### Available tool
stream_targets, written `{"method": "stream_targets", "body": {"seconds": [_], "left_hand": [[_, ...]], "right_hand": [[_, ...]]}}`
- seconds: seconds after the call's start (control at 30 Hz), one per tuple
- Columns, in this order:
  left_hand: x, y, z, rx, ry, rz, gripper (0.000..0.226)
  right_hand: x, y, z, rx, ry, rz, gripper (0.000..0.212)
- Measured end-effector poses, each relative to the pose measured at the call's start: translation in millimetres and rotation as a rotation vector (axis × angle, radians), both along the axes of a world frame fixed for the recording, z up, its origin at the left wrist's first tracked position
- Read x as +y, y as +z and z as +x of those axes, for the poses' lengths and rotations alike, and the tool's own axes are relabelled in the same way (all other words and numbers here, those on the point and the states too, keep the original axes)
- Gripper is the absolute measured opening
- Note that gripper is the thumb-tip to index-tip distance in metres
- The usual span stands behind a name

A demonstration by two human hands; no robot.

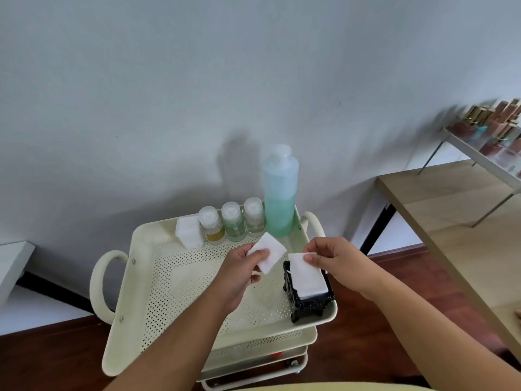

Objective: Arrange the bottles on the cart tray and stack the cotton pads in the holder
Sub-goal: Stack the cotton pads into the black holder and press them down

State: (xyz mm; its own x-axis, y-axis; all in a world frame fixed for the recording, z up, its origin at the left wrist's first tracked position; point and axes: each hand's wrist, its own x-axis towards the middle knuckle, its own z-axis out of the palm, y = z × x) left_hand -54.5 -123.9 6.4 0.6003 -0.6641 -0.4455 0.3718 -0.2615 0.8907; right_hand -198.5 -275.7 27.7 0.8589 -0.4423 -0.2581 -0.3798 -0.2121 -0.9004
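A cream perforated cart tray (180, 280) holds a tall bottle of blue-green liquid (279, 193) at its back right, with three small clear-capped bottles (234, 224) in a row to its left. A loose stack of white cotton pads (188, 232) lies left of them. A black ornate holder (308, 301) at the tray's right front has white pads stacked in it. My left hand (239, 275) pinches one white pad (270, 252) above the tray. My right hand (335, 261) pinches the top pad (303, 266) at the holder.
The cart has looped handles at left (103, 283) and right (313, 221), and lower shelves (253, 359) under the tray. A wooden table (456, 210) stands at the right with a clear rack of cosmetic bottles (496, 131). A pale wall is close behind the cart.
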Motion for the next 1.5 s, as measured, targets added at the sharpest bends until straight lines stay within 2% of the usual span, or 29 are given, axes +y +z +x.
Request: {"method": "stream_targets", "body": {"seconds": [0.07,0.27,0.33,0.43,0.6,0.7,0.87,1.1,1.3,1.5], "left_hand": [[0.6,-0.6,1.7,0.026,0.025,-0.018,0.012],[2.4,-3.3,0.6,0.045,0.038,-0.014,0.012],[2.8,-4.1,0.5,0.042,0.037,-0.016,0.012],[2.9,-5.1,0.6,0.030,0.033,-0.022,0.012],[3.0,-7.4,-0.7,0.024,0.033,-0.032,0.016],[2.9,-8.3,-1.6,0.031,0.029,-0.042,0.018],[5.0,-8.7,-2.1,0.034,0.024,-0.045,0.018],[7.0,-11.6,-3.1,0.051,0.029,-0.043,0.017],[9.3,-14.7,-2.6,0.042,0.018,-0.048,0.019],[9.4,-14.3,-5.0,-0.025,-0.022,-0.085,0.020]], "right_hand": [[0.0,0.9,-1.1,0.004,0.002,-0.017,0.011],[2.3,-5.3,-4.4,0.112,0.008,-0.282,0.016],[5.1,-6.4,-4.4,0.101,-0.007,-0.371,0.017],[9.6,-5.9,-3.7,0.069,0.002,-0.517,0.004],[13.2,-7.8,-3.8,0.054,0.021,-0.634,0.010],[13.9,-10.3,-3.3,0.017,-0.005,-0.633,0.008],[6.6,-7.4,-5.8,0.002,-0.077,-0.352,0.022],[-0.7,-3.2,-3.6,0.019,-0.073,-0.221,0.018],[5.0,-7.6,-0.4,0.089,-0.021,-0.330,0.017],[9.8,-10.5,-0.9,-0.002,-0.016,-0.520,0.007]]}}
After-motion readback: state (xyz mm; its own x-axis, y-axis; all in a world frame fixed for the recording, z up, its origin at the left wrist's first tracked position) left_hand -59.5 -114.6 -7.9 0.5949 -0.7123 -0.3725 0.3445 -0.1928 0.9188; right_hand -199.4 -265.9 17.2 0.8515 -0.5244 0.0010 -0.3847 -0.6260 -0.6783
